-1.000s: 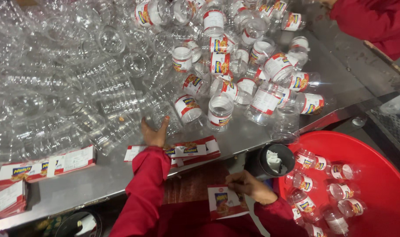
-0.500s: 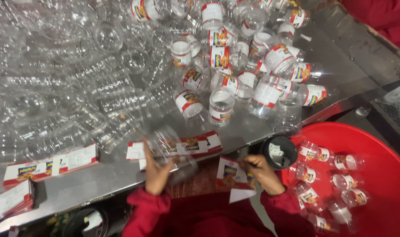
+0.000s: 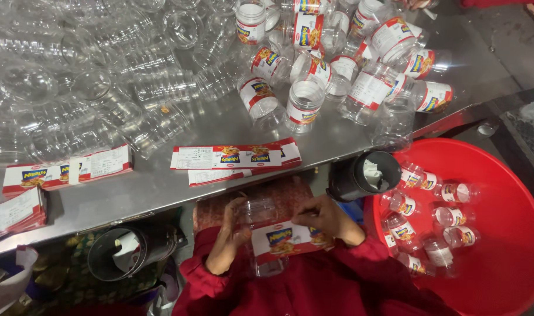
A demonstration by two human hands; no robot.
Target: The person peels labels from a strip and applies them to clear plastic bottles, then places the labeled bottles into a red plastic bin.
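Note:
A clear plastic jar (image 3: 265, 234) lies in my lap, below the edge of the metal table (image 3: 161, 181). My left hand (image 3: 230, 229) grips its left side. My right hand (image 3: 328, 217) presses a red and white paper label (image 3: 284, 240) against the jar's front. Both sleeves are red. A short stack of the same labels (image 3: 234, 158) lies on the table just above my hands.
A heap of clear unlabelled jars (image 3: 91, 76) fills the table's left and back. Labelled jars (image 3: 337, 64) are piled at back right. A red tub (image 3: 501, 228) at right holds several labelled jars. A black container (image 3: 363, 175) stands beside it, another black one (image 3: 126, 253) at lower left. More label stacks (image 3: 62, 172) sit left.
My left hand took a clear jar from the table and pulled it down to my lap. My right hand brought a label up and laid it on the jar.

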